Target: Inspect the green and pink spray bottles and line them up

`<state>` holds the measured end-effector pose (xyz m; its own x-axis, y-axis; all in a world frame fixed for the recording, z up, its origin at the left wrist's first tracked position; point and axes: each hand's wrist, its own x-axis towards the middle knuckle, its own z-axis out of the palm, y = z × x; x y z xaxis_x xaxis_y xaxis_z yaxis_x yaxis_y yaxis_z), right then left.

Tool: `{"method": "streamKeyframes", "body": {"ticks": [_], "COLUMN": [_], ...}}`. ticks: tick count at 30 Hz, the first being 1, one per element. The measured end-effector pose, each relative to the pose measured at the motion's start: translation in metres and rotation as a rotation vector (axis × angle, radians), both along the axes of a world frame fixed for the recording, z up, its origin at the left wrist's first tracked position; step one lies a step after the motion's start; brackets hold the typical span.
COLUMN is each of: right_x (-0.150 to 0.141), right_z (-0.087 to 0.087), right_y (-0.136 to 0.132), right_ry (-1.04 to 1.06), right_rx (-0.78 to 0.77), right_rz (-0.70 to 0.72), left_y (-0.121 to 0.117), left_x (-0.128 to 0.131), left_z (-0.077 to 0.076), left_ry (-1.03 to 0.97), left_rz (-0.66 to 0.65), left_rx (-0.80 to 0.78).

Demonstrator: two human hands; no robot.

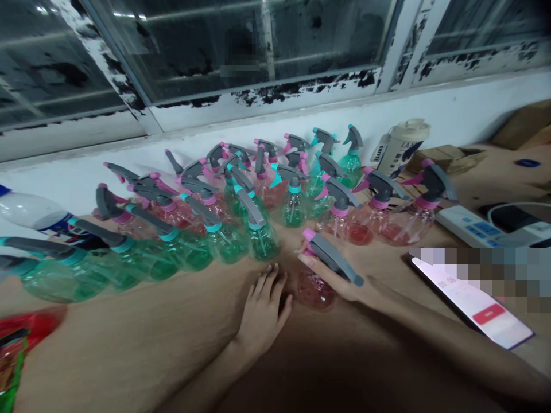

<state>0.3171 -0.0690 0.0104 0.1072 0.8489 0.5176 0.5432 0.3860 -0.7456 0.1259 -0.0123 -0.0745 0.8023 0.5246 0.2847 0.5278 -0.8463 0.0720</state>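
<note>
My right hand (327,272) is wrapped round the neck of a clear pink spray bottle (316,292) with a grey and pink trigger head, which stands on the wooden table (142,344). Left of it, my left hand (263,307) lies palm down on the table, fingers stretched out and holding nothing. Just beyond my left hand is a green spray bottle (263,244) with a turquoise collar. Past my right hand stand more pink spray bottles, one (339,221) close behind the held bottle.
Several green and pink spray bottles fill the back. At left lie a soda bottle (37,212) and a red packet (38,321). On the right are a lit phone (465,298), a power strip (469,226), a coffee cup (402,146) and cardboard (450,158). A window wall rises behind.
</note>
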Motion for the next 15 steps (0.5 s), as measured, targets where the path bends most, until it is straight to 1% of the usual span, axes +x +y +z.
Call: {"method": "streamKeyframes", "body": {"ticks": [8,15], "right_x": [0.0014,-0.0006], "right_z": [-0.0015,-0.0051], "right_y": [-0.0015,-0.0004], "right_ry": [-0.025,0.018], "right_rx": [0.000,0.014], "right_rz": [-0.008,-0.018], "left_y": [0.0003,-0.0002], "left_x": [0.0000,0.0009], "left_z": [0.0004,0.0007], "left_ry": [0.016,0.019], "left_rz": [0.000,0.007], "left_rx": [0.002,-0.021]}}
